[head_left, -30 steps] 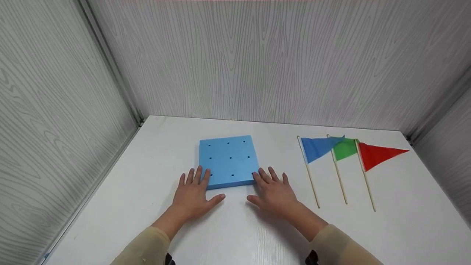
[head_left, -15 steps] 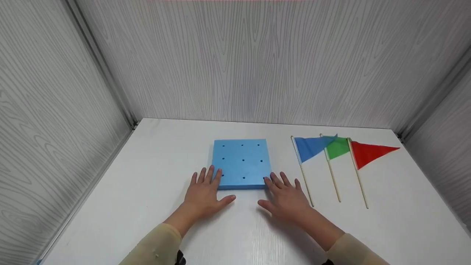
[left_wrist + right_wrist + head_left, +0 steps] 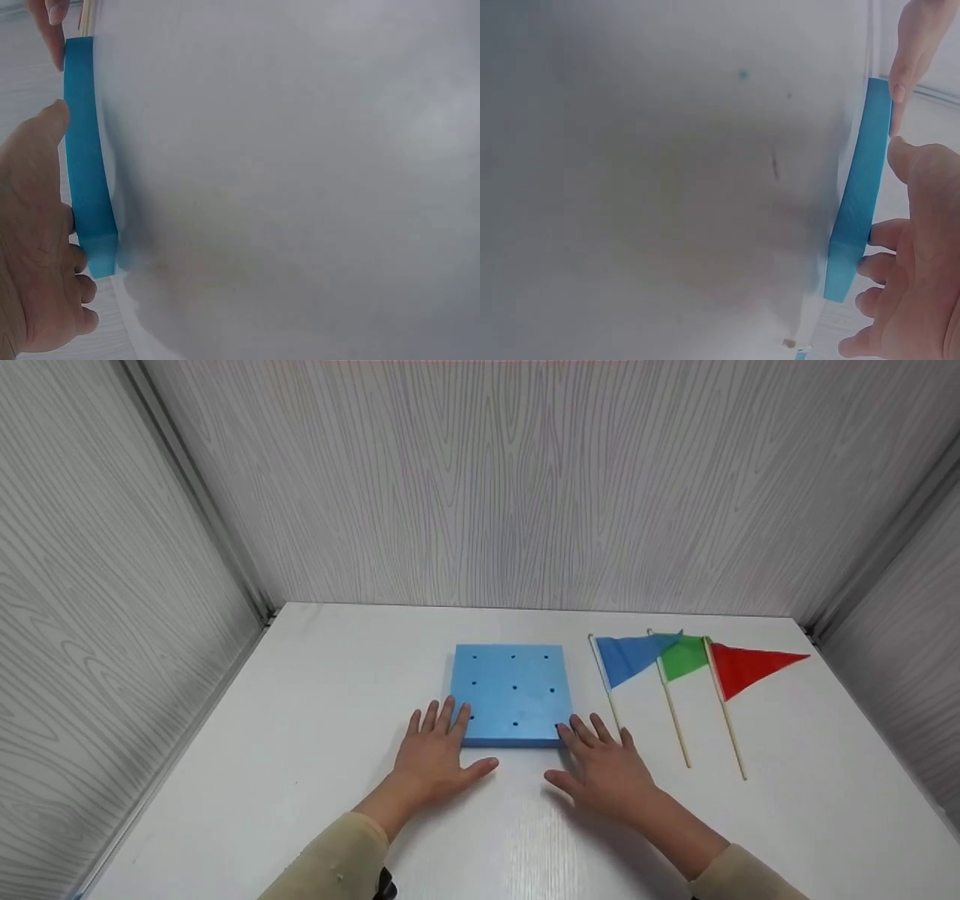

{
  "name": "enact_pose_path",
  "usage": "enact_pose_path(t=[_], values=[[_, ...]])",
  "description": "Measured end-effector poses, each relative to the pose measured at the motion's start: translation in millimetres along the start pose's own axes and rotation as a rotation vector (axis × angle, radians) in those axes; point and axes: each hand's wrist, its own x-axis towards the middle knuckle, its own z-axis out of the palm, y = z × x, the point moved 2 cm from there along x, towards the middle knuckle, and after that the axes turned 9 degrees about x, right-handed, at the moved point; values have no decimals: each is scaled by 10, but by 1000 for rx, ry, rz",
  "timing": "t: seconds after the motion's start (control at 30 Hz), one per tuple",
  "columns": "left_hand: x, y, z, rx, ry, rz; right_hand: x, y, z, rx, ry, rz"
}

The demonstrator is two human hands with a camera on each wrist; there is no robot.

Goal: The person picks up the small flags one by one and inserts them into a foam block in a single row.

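On the white counter (image 3: 352, 675), a blue block (image 3: 517, 705) lies near the middle; steadying it calls for light, even pressure. The left hand (image 3: 433, 761) and right hand (image 3: 611, 772) spread wide at its near corners, gripping nothing. Rightward lie a red flag (image 3: 750, 669), green flag (image 3: 681, 658) and blue flag (image 3: 630, 660), its stick partly hidden by the right hand.

You get an evenly lit head view, soft shadows beside your forearms (image 3: 679, 829) on the worktop (image 3: 322, 690); your wrist views look hazy (pale glare marks the left one), the right dimming leftward.
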Motion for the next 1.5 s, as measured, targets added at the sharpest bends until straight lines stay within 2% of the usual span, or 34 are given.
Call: enact_pose_path(t=[0.33,0.53,0.97,1.1,1.27,1.5], values=[[41,147,4,-28,47,32,-99,129,-76,0,8,-8],[40,232,-26,-34,50,41,-151,177,-100,-12,3,6],[-27,359,12,-31,46,27,-272,251,-98,0,11,2],[-16,356,30,-22,62,15,-285,257,-87,16,7,12],[81,296,30,-49,89,-4,-288,249,-82,14,8,13],[211,210,60,-87,17,-3,-292,262,-77,18,7,17]])
